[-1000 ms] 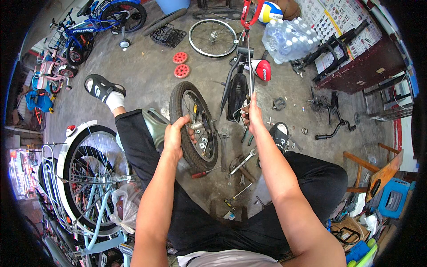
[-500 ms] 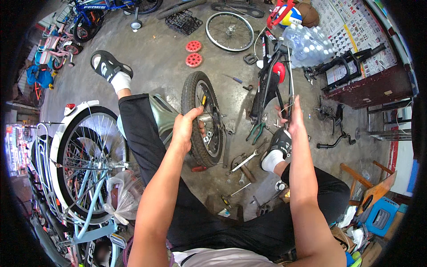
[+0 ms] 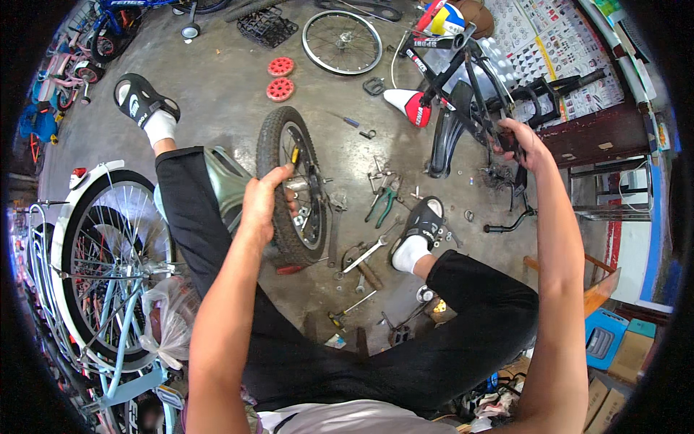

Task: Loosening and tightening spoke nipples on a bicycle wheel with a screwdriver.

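A: What does the left hand point(image 3: 263, 201) hold?

B: It holds a small bicycle wheel with a thick, black, knobbly tyre point(image 3: 268, 153). The hand is bent around this tyre: the palm is against the tread, the thumb lies across the side wall, and some fingertips can be seen near the spokes.

A: Where exactly is this wheel?

B: It is in front of the person, between the two legs, upright with a slight tilt, over the grey concrete floor point(image 3: 224, 90). I cannot tell if it touches the floor.

A: And the right hand point(image 3: 522, 145)?

B: It is well apart from the left one, out to the right. Its fingers are curled around the near end of a black metal bicycle frame with white and red lettering point(image 3: 457, 113). Part of the grip is hidden, so I cannot tell how tight it is.

A: What lies near?

B: Beside the frame there is a red and white bicycle saddle point(image 3: 416, 107). Between the wheel and the right foot are pliers with green handles point(image 3: 383, 206) and a long silver metal wrench point(image 3: 366, 255).
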